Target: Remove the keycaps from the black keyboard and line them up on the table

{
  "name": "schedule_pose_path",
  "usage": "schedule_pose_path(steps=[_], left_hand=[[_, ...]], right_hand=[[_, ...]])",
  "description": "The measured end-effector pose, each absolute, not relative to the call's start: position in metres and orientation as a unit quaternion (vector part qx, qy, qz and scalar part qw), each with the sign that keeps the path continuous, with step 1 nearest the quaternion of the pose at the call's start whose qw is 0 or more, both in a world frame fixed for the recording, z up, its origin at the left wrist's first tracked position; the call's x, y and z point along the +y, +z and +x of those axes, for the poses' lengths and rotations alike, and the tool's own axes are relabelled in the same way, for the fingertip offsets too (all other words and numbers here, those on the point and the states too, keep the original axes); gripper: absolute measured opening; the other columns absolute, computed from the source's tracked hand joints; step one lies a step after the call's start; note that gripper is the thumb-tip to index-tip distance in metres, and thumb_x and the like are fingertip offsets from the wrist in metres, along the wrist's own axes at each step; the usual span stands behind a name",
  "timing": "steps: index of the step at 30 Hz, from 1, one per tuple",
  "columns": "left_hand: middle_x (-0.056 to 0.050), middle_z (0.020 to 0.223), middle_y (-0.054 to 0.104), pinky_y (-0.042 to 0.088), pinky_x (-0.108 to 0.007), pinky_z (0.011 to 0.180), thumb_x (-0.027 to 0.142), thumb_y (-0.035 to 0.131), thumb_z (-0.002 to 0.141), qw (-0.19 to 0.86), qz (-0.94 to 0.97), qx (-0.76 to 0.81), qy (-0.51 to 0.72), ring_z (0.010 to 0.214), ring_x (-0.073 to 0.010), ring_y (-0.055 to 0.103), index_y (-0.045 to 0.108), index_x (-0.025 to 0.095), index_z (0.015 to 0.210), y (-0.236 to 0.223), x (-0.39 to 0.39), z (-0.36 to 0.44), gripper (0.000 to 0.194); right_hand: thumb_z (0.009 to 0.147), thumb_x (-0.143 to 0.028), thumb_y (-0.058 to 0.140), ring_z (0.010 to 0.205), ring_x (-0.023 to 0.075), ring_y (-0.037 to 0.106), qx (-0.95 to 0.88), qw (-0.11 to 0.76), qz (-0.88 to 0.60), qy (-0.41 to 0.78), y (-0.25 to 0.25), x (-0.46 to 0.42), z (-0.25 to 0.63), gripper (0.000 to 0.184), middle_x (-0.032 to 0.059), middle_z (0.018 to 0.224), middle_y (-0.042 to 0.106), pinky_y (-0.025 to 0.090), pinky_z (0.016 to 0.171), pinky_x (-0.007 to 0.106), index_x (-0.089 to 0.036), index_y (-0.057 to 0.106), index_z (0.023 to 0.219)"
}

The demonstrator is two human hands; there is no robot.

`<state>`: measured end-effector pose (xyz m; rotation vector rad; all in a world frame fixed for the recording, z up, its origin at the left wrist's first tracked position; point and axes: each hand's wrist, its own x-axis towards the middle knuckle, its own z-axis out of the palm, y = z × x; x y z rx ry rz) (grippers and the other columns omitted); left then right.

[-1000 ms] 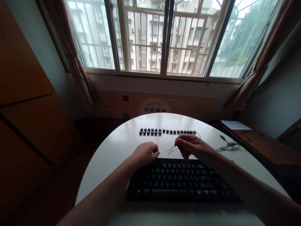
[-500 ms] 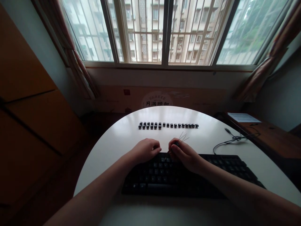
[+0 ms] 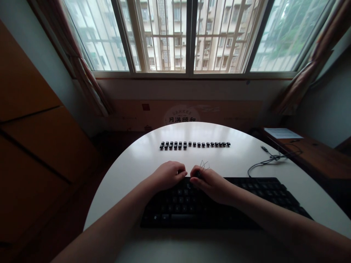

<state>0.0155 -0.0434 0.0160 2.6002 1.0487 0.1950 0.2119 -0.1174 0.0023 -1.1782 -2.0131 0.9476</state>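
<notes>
A black keyboard (image 3: 181,208) lies on the round white table, its upper middle partly covered by both hands. My left hand (image 3: 170,174) rests over the keyboard's back left edge, fingers curled and thumb drawn in close; whatever they hold, if anything, is hidden. Just to its right, my right hand (image 3: 210,182) is closed around a small dark handle with thin bent wires, a wire keycap puller (image 3: 203,165). The wires point up and away from the keys. Beyond the hands, several small black keycaps (image 3: 175,145) stand lined up, in two rows on the left and one on the right.
The keyboard's USB cable (image 3: 270,159) lies loosely coiled on the right of the white table (image 3: 123,175). A brown wooden desk (image 3: 315,157) with a paper sheet (image 3: 282,133) adjoins at the right. A barred window (image 3: 189,40) is ahead, an orange-brown cabinet (image 3: 30,146) at left.
My right hand has shifted slightly left, closer to my left hand, and the puller's wires have turned and sit lower. My left hand stays in place.
</notes>
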Motion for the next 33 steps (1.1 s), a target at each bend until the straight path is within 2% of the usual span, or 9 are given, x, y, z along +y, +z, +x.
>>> schedule_pose_path(steps=[9,11,15,18,22,28,33], left_hand=[[-0.003,0.076,0.067,0.038,-0.027,0.064,0.039,0.05,0.087,0.211,0.898,0.378,0.084,0.073,-0.0184,0.058,0.067,0.019,0.075,0.015,-0.039,0.014,0.029],[-0.002,0.074,0.064,0.039,-0.027,0.065,0.04,0.052,0.085,0.273,0.877,0.384,0.092,0.072,-0.0175,0.056,0.066,0.018,0.075,0.014,-0.035,0.011,0.028],[0.001,0.067,0.056,0.039,-0.026,0.062,0.049,0.049,0.086,0.488,0.758,0.41,0.14,0.064,-0.0134,0.05,0.062,0.016,0.077,0.014,-0.026,0.004,0.036],[0.0,0.072,0.058,0.041,-0.026,0.064,0.054,0.049,0.085,0.588,0.653,0.443,0.176,0.063,-0.0119,0.05,0.059,0.016,0.076,0.013,-0.02,0.003,0.04],[-0.003,0.074,0.061,0.043,-0.029,0.069,0.063,0.049,0.082,0.598,0.638,0.46,0.154,0.066,-0.0142,0.052,0.06,0.015,0.074,0.014,-0.01,0.007,0.049],[-0.003,0.07,0.061,0.042,-0.03,0.069,0.067,0.053,0.078,0.588,0.656,0.459,0.114,0.066,-0.0159,0.053,0.066,0.013,0.075,0.018,-0.01,0.013,0.056],[-0.006,0.094,0.068,0.043,-0.029,0.076,0.06,0.055,0.082,0.548,0.701,0.423,0.171,0.086,-0.0197,0.058,0.07,0.015,0.094,0.023,-0.032,0.006,0.049]], right_hand=[[0.094,-0.036,0.052,0.064,0.0149,0.05,-0.823,0.266,-0.434,0.253,0.004,-0.12,0.208,0.014,-0.0002,0.074,0.058,0.037,0.064,0.027,-0.022,0.053,0.093],[0.094,-0.036,0.051,0.062,0.0141,0.049,-0.811,0.279,-0.44,0.267,0.002,-0.12,0.21,0.014,-0.0015,0.071,0.056,0.036,0.062,0.026,-0.022,0.053,0.093],[0.096,-0.037,0.048,0.059,0.0126,0.046,-0.782,0.319,-0.433,0.315,-0.004,-0.12,0.212,0.016,-0.0032,0.068,0.053,0.037,0.06,0.025,-0.022,0.052,0.093],[0.096,-0.041,0.047,0.059,0.0121,0.046,-0.757,0.369,-0.41,0.35,-0.01,-0.117,0.214,0.021,-0.0034,0.067,0.053,0.038,0.06,0.025,-0.021,0.051,0.091],[0.098,-0.046,0.041,0.056,0.0118,0.044,-0.689,0.479,-0.391,0.379,-0.018,-0.112,0.215,0.027,-0.0041,0.064,0.05,0.038,0.057,0.024,-0.021,0.047,0.09],[0.097,-0.039,0.046,0.058,0.0113,0.043,-0.721,0.476,-0.379,0.331,-0.012,-0.118,0.214,0.02,-0.0034,0.067,0.05,0.037,0.057,0.024,-0.02,0.05,0.093],[0.094,-0.023,0.049,0.058,0.0103,0.042,-0.749,0.471,-0.361,0.297,-0.005,-0.123,0.212,0.009,-0.0033,0.069,0.051,0.037,0.058,0.023,-0.02,0.057,0.096]])
